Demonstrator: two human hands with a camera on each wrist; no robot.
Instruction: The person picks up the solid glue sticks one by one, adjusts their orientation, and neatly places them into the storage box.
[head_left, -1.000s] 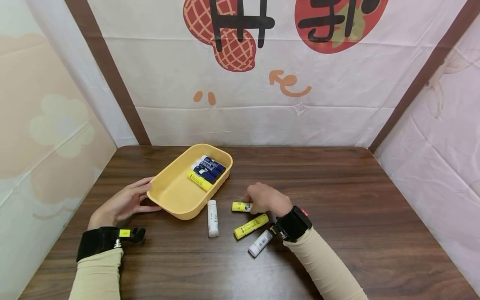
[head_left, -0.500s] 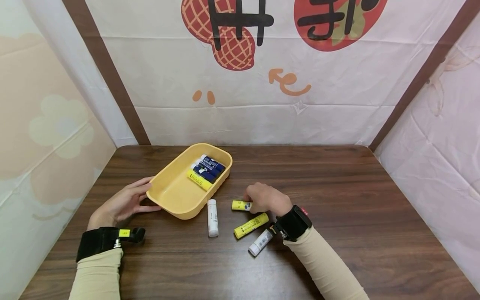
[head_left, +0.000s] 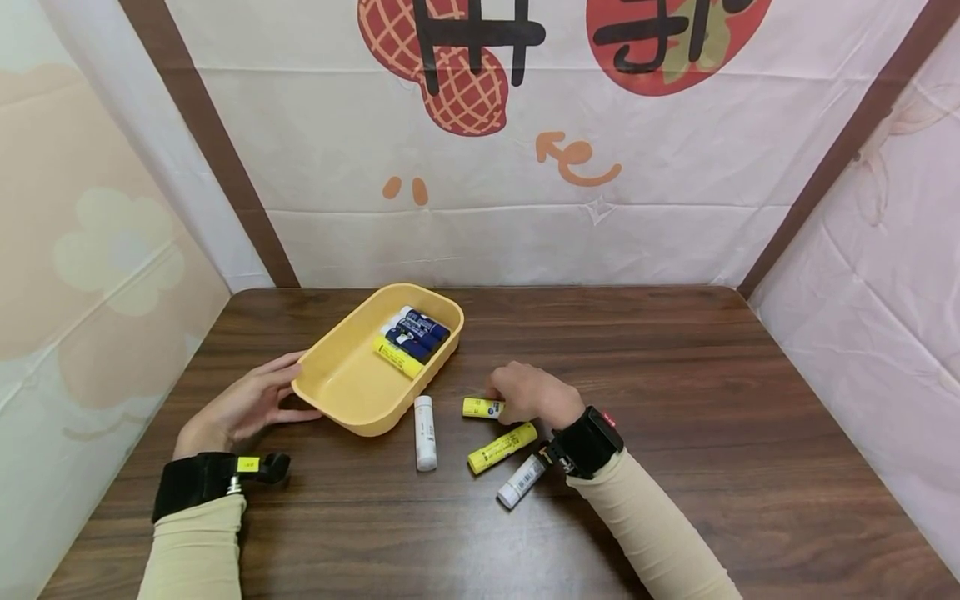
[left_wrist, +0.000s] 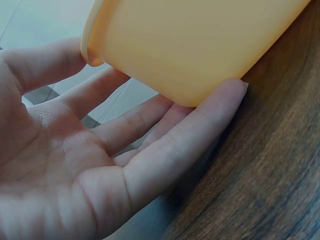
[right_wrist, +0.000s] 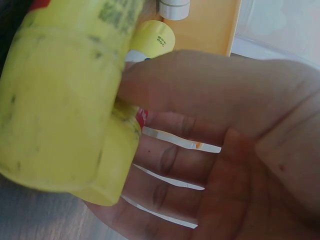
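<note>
The right hand (head_left: 528, 394) rests on the wooden table (head_left: 675, 400) with its fingers curled over one end of a short yellow glue stick (head_left: 482, 407), which lies flat and juts out toward the left from under the fingertips. In the right wrist view the fingers (right_wrist: 200, 100) bend loosely over that stick's round end (right_wrist: 155, 36); whether they pinch it or merely touch it cannot be told. Just below the hand lies a longer yellow glue stick (head_left: 502, 447), slanted, and beside the wrist strap a white glue stick (head_left: 521, 482), also slanted. Further left a second white glue stick (head_left: 425, 432) lies nearly upright in the view, its top end close to the near wall of the yellow tray (head_left: 352, 392).

The left hand (head_left: 243, 406) lies open at the tray's left corner, straight fingers (left_wrist: 200, 135) touching the tray wall (left_wrist: 200, 45), the thumb along the rim. Inside the tray, at its far end, lie several blue glue sticks (head_left: 420, 332) and one yellow glue stick (head_left: 398, 358) side by side.
</note>
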